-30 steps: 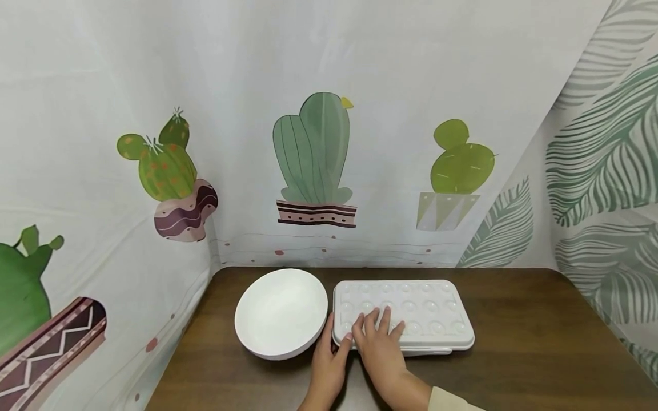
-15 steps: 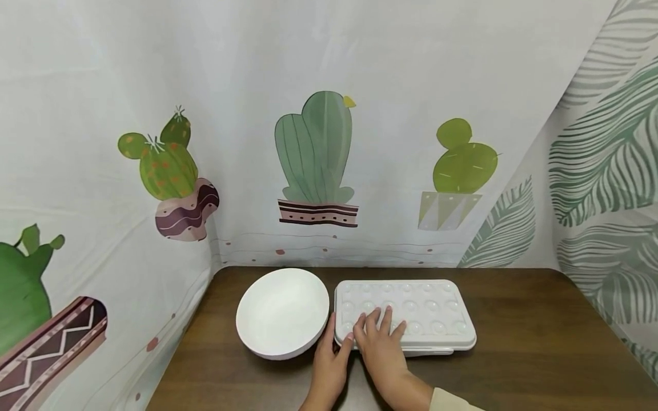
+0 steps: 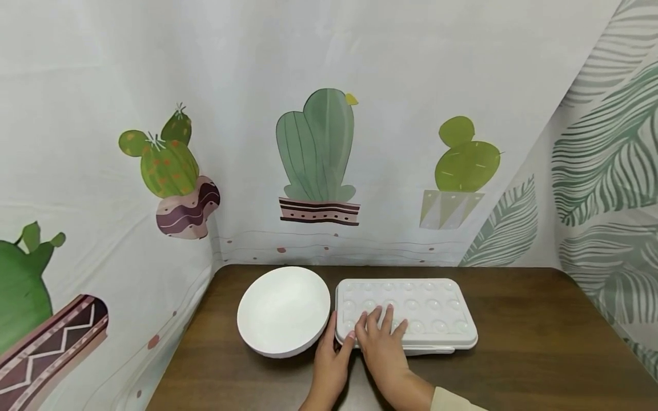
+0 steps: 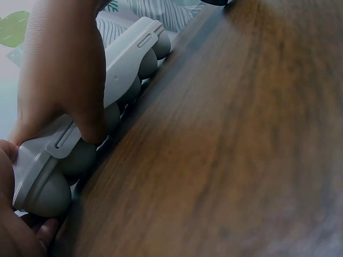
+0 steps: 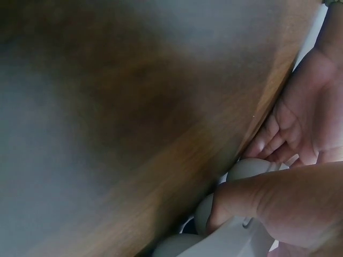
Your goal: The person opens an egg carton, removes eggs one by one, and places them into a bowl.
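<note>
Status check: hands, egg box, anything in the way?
Left hand grips egg box corner. Right hand on lid, thumb under front edge. Lid down. Bowl beside it, not blocking.

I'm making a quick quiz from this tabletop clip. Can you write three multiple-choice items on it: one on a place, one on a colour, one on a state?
1. Where is the bowl relative to the egg box?
A. To its left
B. To its right
C. On top of it

2. What colour is the table?
A. White
B. Dark brown
C. Green

3. How is the egg box lid?
A. Lifted upright
B. Taken off and set aside
C. Down on the box

Answers:
1. A: in the head view the white bowl sits left of the box, close beside it.
2. B: the wood top is dark brown in all three views.
3. C: the dimpled lid lies flat, with the right hand resting on it and the left hand at its near left corner.
</note>
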`<control>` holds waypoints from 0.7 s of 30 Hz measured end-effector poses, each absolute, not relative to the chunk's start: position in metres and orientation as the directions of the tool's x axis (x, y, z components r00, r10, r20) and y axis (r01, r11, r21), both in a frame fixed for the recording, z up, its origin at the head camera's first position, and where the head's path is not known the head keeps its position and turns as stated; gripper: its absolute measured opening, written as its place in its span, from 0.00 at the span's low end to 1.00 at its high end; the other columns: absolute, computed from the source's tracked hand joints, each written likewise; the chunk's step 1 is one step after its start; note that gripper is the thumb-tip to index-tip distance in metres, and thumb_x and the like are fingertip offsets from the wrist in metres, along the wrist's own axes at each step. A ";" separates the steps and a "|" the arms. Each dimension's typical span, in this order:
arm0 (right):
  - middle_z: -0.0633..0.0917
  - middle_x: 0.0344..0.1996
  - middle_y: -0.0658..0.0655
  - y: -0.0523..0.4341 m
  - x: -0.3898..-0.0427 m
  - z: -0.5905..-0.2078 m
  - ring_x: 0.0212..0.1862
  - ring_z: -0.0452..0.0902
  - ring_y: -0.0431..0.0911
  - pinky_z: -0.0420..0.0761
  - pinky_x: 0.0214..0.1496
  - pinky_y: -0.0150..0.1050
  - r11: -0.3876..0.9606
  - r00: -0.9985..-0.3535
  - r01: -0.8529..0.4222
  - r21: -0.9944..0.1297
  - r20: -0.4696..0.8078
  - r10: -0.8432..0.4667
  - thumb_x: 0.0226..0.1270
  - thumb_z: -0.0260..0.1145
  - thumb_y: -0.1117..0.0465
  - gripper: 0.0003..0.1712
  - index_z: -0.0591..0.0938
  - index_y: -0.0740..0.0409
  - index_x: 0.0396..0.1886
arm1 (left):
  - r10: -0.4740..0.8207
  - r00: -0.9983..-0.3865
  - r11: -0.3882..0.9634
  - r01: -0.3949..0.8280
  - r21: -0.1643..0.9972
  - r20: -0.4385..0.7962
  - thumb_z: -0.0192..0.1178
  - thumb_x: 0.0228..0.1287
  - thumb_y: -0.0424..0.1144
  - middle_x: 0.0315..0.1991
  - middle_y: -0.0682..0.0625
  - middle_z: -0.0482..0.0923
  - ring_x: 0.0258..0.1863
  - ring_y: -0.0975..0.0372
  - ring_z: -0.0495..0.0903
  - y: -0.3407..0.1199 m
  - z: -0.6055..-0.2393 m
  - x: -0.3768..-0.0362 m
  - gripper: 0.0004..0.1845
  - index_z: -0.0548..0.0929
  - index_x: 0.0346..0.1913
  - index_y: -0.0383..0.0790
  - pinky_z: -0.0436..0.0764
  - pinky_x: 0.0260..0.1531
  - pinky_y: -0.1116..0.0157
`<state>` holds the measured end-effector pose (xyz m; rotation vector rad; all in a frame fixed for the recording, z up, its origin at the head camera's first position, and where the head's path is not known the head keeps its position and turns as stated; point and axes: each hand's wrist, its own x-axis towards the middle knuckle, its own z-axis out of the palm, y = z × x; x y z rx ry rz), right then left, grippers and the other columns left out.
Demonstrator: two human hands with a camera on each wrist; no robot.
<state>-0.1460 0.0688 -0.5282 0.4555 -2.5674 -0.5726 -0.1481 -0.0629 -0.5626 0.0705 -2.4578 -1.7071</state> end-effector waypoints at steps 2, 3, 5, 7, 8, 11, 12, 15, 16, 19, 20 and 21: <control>0.78 0.58 0.69 0.069 -0.146 -0.528 0.61 0.78 0.68 0.84 0.48 0.64 0.857 -0.836 -0.215 0.468 0.366 -0.410 0.71 0.57 0.53 0.25 0.74 0.58 0.63 | -0.127 -0.987 0.350 0.043 0.936 0.093 0.61 0.71 0.53 0.73 0.41 0.69 0.69 0.55 0.71 -0.063 -0.563 -0.148 0.38 0.62 0.78 0.45 0.77 0.63 0.55; 0.78 0.58 0.69 0.068 -0.146 -0.528 0.61 0.78 0.68 0.84 0.48 0.64 0.857 -0.836 -0.217 0.468 0.364 -0.410 0.71 0.57 0.53 0.25 0.74 0.58 0.63 | -0.129 -0.987 0.349 0.041 0.936 0.092 0.61 0.71 0.52 0.73 0.41 0.69 0.68 0.55 0.71 -0.063 -0.563 -0.148 0.38 0.62 0.78 0.45 0.77 0.63 0.55; 0.78 0.59 0.69 0.068 -0.145 -0.529 0.62 0.77 0.69 0.83 0.49 0.65 0.858 -0.838 -0.220 0.463 0.360 -0.409 0.70 0.57 0.53 0.25 0.74 0.59 0.64 | -0.131 -0.987 0.346 0.040 0.937 0.091 0.61 0.71 0.52 0.73 0.40 0.69 0.68 0.55 0.72 -0.063 -0.563 -0.147 0.38 0.63 0.78 0.45 0.78 0.62 0.55; 0.77 0.59 0.70 0.068 -0.145 -0.529 0.62 0.77 0.69 0.83 0.49 0.65 0.859 -0.842 -0.221 0.462 0.353 -0.407 0.71 0.57 0.53 0.26 0.74 0.59 0.64 | -0.128 -0.987 0.346 0.044 0.937 0.093 0.61 0.71 0.53 0.73 0.40 0.69 0.68 0.54 0.72 -0.063 -0.563 -0.147 0.38 0.63 0.78 0.44 0.78 0.62 0.55; 0.77 0.59 0.70 0.068 -0.145 -0.529 0.62 0.77 0.69 0.83 0.49 0.65 0.860 -0.844 -0.221 0.459 0.352 -0.405 0.71 0.57 0.53 0.26 0.74 0.59 0.64 | -0.125 -0.988 0.346 0.045 0.937 0.094 0.61 0.71 0.53 0.73 0.40 0.69 0.69 0.54 0.72 -0.063 -0.563 -0.147 0.38 0.63 0.78 0.44 0.78 0.62 0.55; 0.77 0.59 0.70 0.068 -0.145 -0.528 0.62 0.76 0.69 0.83 0.50 0.66 0.863 -0.847 -0.221 0.453 0.349 -0.400 0.71 0.58 0.53 0.26 0.74 0.59 0.64 | -0.117 -0.988 0.341 0.055 0.938 0.100 0.60 0.71 0.53 0.73 0.40 0.68 0.69 0.55 0.71 -0.063 -0.563 -0.148 0.38 0.62 0.78 0.44 0.77 0.63 0.55; 0.77 0.59 0.70 0.068 -0.145 -0.528 0.62 0.76 0.69 0.83 0.49 0.66 0.864 -0.847 -0.222 0.452 0.350 -0.400 0.71 0.58 0.53 0.26 0.74 0.59 0.64 | -0.114 -0.988 0.341 0.059 0.938 0.103 0.60 0.71 0.53 0.73 0.40 0.68 0.69 0.55 0.71 -0.063 -0.563 -0.148 0.38 0.62 0.78 0.44 0.77 0.63 0.55; 0.77 0.59 0.70 0.068 -0.145 -0.528 0.62 0.76 0.69 0.83 0.49 0.66 0.867 -0.845 -0.221 0.448 0.356 -0.399 0.71 0.58 0.54 0.25 0.74 0.59 0.64 | -0.116 -0.987 0.342 0.063 0.938 0.108 0.60 0.71 0.53 0.73 0.41 0.69 0.68 0.56 0.72 -0.063 -0.564 -0.148 0.38 0.62 0.78 0.45 0.78 0.62 0.55; 0.77 0.59 0.70 0.068 -0.145 -0.528 0.62 0.76 0.69 0.83 0.49 0.66 0.867 -0.843 -0.219 0.447 0.360 -0.398 0.71 0.57 0.54 0.25 0.74 0.58 0.64 | -0.117 -0.987 0.346 0.062 0.936 0.109 0.60 0.71 0.53 0.73 0.41 0.69 0.68 0.56 0.72 -0.063 -0.564 -0.148 0.38 0.62 0.78 0.45 0.78 0.62 0.55; 0.78 0.58 0.69 0.068 -0.145 -0.528 0.62 0.77 0.68 0.83 0.49 0.65 0.869 -0.840 -0.211 0.447 0.372 -0.395 0.71 0.55 0.54 0.24 0.75 0.58 0.63 | -0.120 -0.987 0.347 0.059 0.936 0.107 0.60 0.71 0.53 0.73 0.42 0.69 0.68 0.56 0.72 -0.063 -0.563 -0.148 0.37 0.62 0.78 0.46 0.78 0.62 0.56; 0.78 0.58 0.69 0.068 -0.145 -0.528 0.62 0.77 0.68 0.83 0.49 0.65 0.870 -0.839 -0.210 0.446 0.374 -0.395 0.71 0.55 0.54 0.24 0.75 0.58 0.63 | -0.121 -0.987 0.343 0.058 0.937 0.106 0.60 0.71 0.53 0.73 0.42 0.69 0.68 0.56 0.72 -0.063 -0.563 -0.148 0.37 0.62 0.78 0.45 0.78 0.62 0.56; 0.78 0.58 0.69 0.068 -0.145 -0.528 0.62 0.77 0.68 0.83 0.49 0.65 0.870 -0.839 -0.210 0.446 0.375 -0.395 0.71 0.55 0.54 0.24 0.75 0.58 0.63 | -0.121 -0.987 0.343 0.058 0.938 0.105 0.60 0.71 0.53 0.73 0.41 0.69 0.68 0.56 0.72 -0.063 -0.562 -0.147 0.37 0.62 0.78 0.45 0.78 0.62 0.56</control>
